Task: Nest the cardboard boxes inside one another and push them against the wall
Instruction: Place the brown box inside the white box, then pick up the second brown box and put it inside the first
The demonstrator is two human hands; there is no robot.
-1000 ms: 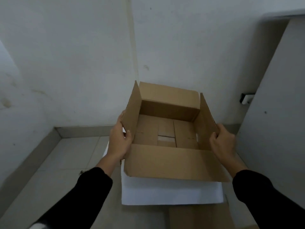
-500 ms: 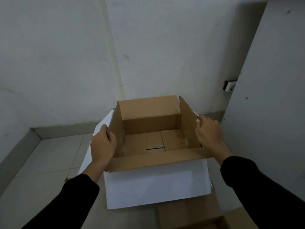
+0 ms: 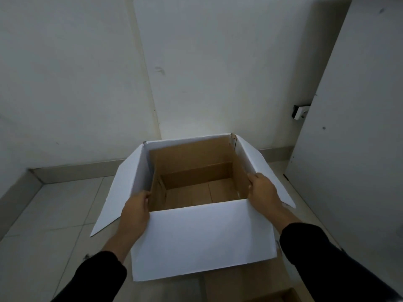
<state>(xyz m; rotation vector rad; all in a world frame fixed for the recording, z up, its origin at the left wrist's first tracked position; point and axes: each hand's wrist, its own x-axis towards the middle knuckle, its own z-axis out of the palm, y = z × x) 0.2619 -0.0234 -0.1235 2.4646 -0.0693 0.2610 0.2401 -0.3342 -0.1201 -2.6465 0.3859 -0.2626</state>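
Observation:
A brown cardboard box (image 3: 196,171) sits down inside a larger white box (image 3: 202,238), its brown floor and walls showing through the white box's open top. The white box stands on the tiled floor with its flaps spread outward. My left hand (image 3: 135,211) grips the brown box's left wall at the near left corner. My right hand (image 3: 261,190) holds the brown box's right wall at the near right corner. Both sleeves are black. The white wall (image 3: 207,73) rises just behind the boxes.
Another brown cardboard piece (image 3: 246,286) lies on the floor in front of the white box. A white door or panel (image 3: 353,160) stands at the right, with a small fitting (image 3: 299,112) on the wall beside it. Grey floor tiles (image 3: 54,214) stretch to the left.
The brown box has gone down from above the white box into it. Both hands followed it down, keeping hold of its side walls.

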